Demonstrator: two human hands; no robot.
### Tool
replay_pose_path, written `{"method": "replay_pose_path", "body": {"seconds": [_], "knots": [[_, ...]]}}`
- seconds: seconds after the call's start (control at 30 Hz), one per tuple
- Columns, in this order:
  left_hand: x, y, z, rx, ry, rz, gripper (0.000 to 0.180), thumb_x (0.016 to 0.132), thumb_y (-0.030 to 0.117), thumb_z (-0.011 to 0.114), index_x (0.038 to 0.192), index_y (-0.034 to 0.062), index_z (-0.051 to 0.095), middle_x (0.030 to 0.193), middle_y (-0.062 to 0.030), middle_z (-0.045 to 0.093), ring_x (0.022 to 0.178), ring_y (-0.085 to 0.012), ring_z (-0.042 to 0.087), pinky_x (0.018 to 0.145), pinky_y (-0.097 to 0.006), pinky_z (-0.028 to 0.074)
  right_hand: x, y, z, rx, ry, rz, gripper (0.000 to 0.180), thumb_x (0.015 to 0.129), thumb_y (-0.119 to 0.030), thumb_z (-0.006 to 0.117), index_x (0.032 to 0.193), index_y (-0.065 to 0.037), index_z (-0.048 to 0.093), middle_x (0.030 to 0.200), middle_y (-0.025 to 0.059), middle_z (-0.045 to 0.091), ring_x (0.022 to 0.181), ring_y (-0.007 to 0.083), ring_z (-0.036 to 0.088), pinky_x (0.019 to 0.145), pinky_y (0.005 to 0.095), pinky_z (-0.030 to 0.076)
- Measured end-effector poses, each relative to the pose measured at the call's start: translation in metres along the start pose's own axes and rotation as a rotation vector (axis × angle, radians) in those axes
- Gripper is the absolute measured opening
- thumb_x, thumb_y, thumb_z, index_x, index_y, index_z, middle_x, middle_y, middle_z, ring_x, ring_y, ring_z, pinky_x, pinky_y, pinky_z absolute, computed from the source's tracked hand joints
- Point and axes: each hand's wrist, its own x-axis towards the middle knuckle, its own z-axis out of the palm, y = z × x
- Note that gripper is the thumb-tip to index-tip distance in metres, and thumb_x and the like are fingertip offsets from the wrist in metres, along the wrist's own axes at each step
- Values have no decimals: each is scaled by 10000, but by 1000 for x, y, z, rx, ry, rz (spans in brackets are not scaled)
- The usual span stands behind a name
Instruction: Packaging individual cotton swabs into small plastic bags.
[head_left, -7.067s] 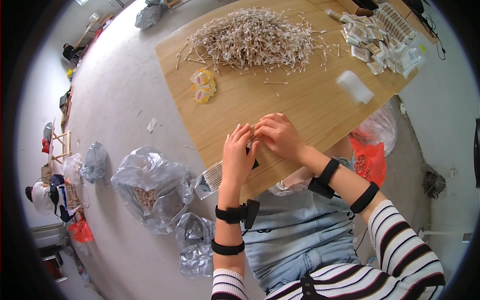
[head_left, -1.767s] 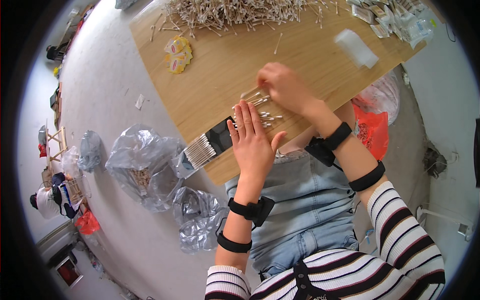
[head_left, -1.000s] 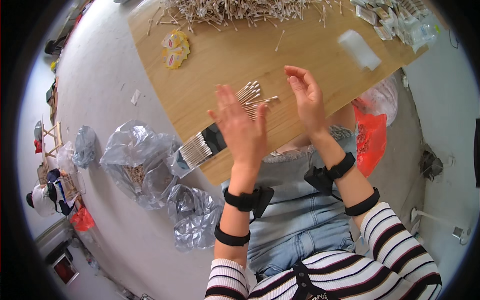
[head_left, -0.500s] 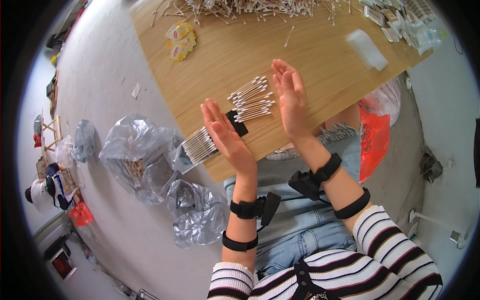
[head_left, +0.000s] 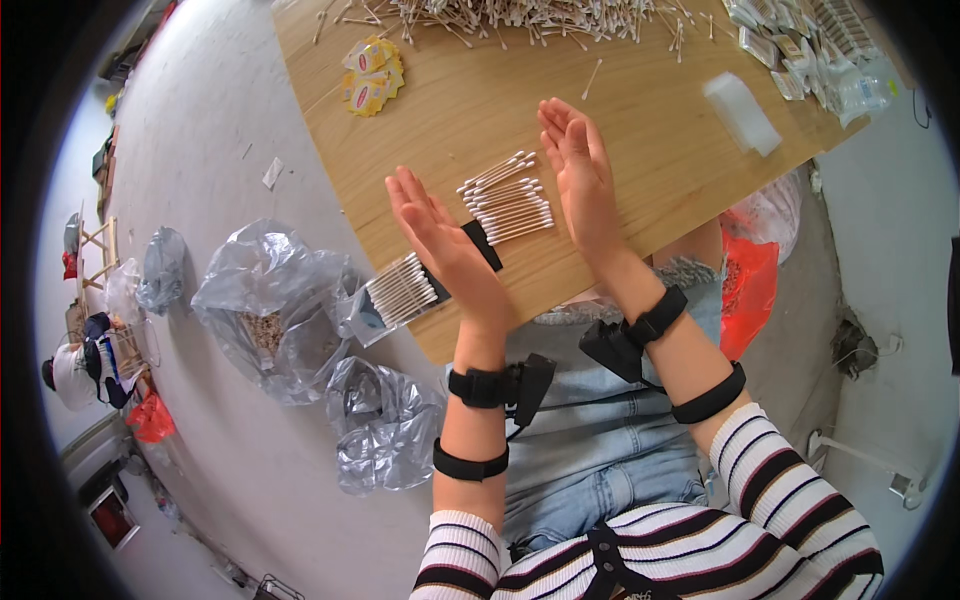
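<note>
A small row of cotton swabs [head_left: 508, 196] lies on the wooden table [head_left: 640, 130] between my two hands. My left hand [head_left: 440, 240] is flat and open, palm facing right, just left of the swabs. My right hand [head_left: 580, 175] is flat and open, palm facing left, just right of them. Neither hand holds anything. A black card [head_left: 483, 243] lies under my left hand, and a clear packet of swabs [head_left: 395, 295] sticks out over the table's near edge beside it.
A big heap of loose cotton swabs [head_left: 520, 15] covers the table's far side. Yellow round labels [head_left: 370, 75] lie far left, a white block [head_left: 742, 112] and small packets [head_left: 820, 40] far right. Clear plastic bags [head_left: 270, 310] sit on the floor to my left, a red bag [head_left: 750, 290] on my right.
My hands came apart from the swab bundle and opened flat. The swabs now lie in a spread row on the table between my palms, and both hands have dropped lower toward the tabletop.
</note>
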Motion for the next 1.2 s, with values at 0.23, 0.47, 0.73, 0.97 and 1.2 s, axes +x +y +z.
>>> {"method": "replay_pose_path", "body": {"seconds": [0.23,0.47,0.73,0.97,1.2], "knots": [[1,-3,4,0,-116,-77,826,998,594,305,1525,-2,83,1581,-174,195,1485,-236,128,1204,-369,75,0,-3,9,62,-44,103,671,1001,-527,404,1370,34,393,1378,174,466,1348,229,404,1144,343,290],[-3,-2,0,0,-145,-81,802,1004,581,301,1529,11,96,1573,-165,232,1481,-231,155,1201,-372,79,-5,-6,4,82,-156,145,682,1004,-519,384,1395,38,348,1423,191,420,1386,261,354,1173,370,252],[-30,-3,-4,-22,-86,-46,748,1012,552,321,1522,30,159,1561,-164,261,1475,-238,171,1200,-378,83,-34,-12,-4,60,-48,82,644,1007,-503,418,1358,36,404,1385,167,459,1359,226,388,1149,342,281],[-34,-3,4,-64,-64,-63,753,1011,548,332,1520,22,153,1558,-171,256,1471,-243,171,1204,-373,109,-32,-4,-3,144,-58,90,678,994,-530,423,1364,37,399,1396,163,449,1366,232,376,1160,355,266],[-24,4,2,-1,-62,-63,767,1009,569,302,1520,17,150,1555,-181,256,1471,-239,178,1200,-368,115,-21,-13,-4,84,-118,141,633,1008,-502,407,1364,21,410,1384,163,464,1347,224,399,1137,344,295]]}}
